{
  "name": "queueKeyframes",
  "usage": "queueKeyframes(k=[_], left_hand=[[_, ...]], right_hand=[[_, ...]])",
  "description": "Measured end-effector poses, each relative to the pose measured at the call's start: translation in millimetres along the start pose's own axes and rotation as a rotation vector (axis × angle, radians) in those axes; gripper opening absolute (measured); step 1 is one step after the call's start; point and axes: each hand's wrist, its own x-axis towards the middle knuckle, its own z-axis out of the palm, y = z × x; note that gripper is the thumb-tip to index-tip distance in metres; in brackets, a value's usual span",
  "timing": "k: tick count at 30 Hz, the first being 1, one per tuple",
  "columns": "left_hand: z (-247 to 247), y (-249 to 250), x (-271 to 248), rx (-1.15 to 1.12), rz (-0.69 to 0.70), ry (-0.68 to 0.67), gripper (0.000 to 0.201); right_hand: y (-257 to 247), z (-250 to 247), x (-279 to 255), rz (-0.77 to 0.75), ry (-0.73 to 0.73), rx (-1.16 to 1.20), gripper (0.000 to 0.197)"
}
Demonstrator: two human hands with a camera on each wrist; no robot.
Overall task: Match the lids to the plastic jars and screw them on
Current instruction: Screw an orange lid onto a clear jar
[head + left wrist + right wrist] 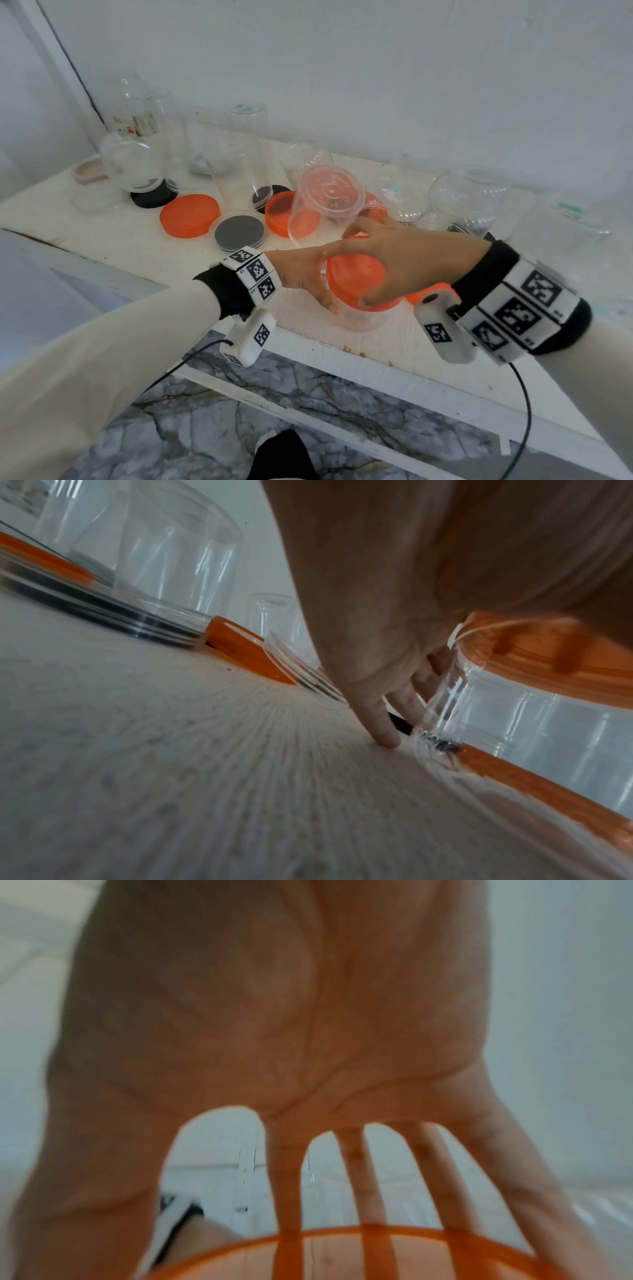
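My right hand (pixel 404 253) spreads its fingers (pixel 287 1191) over the orange lid (pixel 356 277), curling round its rim atop the clear jar (pixel 356 315) at the table's (pixel 120 236) front edge. My left hand (pixel 301 277) wraps the jar's side, little finger (pixel 380 723) touching the tabletop. Behind lie loose orange lids (pixel 189 215), a grey-lined lid (pixel 239 230) and a tilted tub (pixel 325 202); its embossed writing and the labelled bottle (pixel 137 116) are unreadable.

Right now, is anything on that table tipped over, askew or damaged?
Yes. One clear jar lies tilted on its side among the loose lids, its base facing the camera, and an orange lid beside it leans on edge instead of lying flat. The table shows rusty chips along its front edge. Nothing looks spilled.
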Motion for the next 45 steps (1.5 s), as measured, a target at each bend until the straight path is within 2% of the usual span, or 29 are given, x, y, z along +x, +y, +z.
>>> queueKeyframes(k=[3,7,9,11,18,25,32,35,38,41,43,45], left_hand=[[-1,-2,1,0.006,-0.005,0.014,0.094],[-1,1,0,0.018,-0.005,0.011,0.093],[0,2,0,0.016,0.011,0.006,0.102],[1,3,-1,0.011,0.01,0.008,0.105],[1,-1,-1,-0.002,0.011,0.035,0.081],[5,0,-3,-0.006,0.045,0.078,0.096],[6,14,-12,0.068,0.057,0.105,0.091],[12,25,-22,-0.045,0.129,0.198,0.092],[11,45,-35,-0.127,0.306,0.323,0.088],[-3,64,-43,-0.163,0.46,0.535,0.076],[-14,71,-42,-0.056,0.513,0.754,0.057],[-26,69,-34,0.189,0.496,0.922,0.047]], right_hand=[[-5,5,2,0.101,0.079,-0.162,0.077],[2,-1,1,-0.001,-0.031,-0.066,0.093],[5,-1,2,-0.042,-0.069,-0.039,0.097],[5,1,3,-0.045,-0.041,-0.045,0.095],[5,2,3,-0.03,0.105,-0.107,0.091],[3,6,3,0.01,0.162,-0.11,0.094],[-2,12,-5,0.039,0.204,-0.155,0.093],[0,7,-18,0.03,0.249,-0.099,0.094],[8,-13,-42,0.021,0.361,0.068,0.095],[22,-34,-64,0.03,0.5,0.276,0.093],[31,-45,-70,0.057,0.576,0.365,0.092],[41,-53,-67,0.092,0.661,0.398,0.092]])
